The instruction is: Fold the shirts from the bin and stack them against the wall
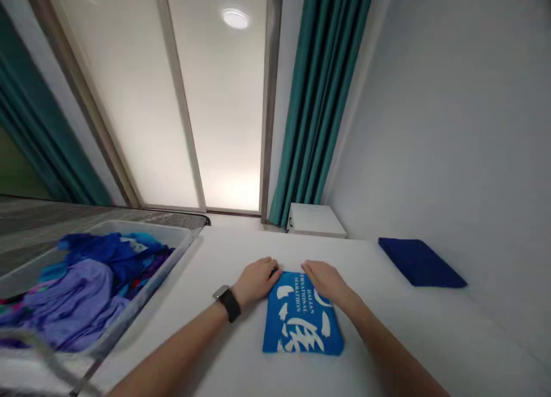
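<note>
A bright blue folded T-shirt (307, 334) lies on the white table (224, 357) in front of me, its white print reading "Dalian International Marathon" turned sideways. My left hand (257, 279), with a dark watch on the wrist, is at the shirt's far left corner, fingers curled and thumb against the edge. At the far right corner, my right hand (325, 277) has its fingers pressed together on the cloth. Both hands appear closed on the far edge, though the fingertips are partly hidden.
A translucent plastic bin (170, 230) of crumpled clothes (81, 296) stands left of the table. A folded navy cloth (419, 263) lies at the right by the wall (465, 127). Beyond the table are a white cabinet (316, 219), a teal curtain (322, 98) and frosted sliding doors (224, 116).
</note>
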Motion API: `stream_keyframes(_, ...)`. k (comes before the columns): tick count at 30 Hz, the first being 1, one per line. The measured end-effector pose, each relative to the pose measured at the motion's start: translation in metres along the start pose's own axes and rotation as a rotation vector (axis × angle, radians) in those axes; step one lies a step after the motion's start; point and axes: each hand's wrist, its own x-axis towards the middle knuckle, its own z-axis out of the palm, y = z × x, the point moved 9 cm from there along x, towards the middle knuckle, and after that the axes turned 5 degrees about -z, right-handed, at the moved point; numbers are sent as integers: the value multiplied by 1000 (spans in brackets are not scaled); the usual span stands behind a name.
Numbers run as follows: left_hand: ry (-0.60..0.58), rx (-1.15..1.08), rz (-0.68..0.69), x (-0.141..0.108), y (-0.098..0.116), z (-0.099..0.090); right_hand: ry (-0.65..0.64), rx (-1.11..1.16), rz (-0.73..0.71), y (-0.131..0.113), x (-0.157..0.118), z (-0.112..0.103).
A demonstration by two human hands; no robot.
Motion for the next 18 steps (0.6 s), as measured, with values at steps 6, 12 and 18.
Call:
stream_keyframes(6,49,62,-50,-1,-6,5,-11,32,27,11,0,7)
stream_keyframes(12,107,172,16,0,-5,12,5,19,7,9,4,10)
stream_keyframes(18,74,90,-48,7,-14,14,-6,-6,-3,4,5,6)
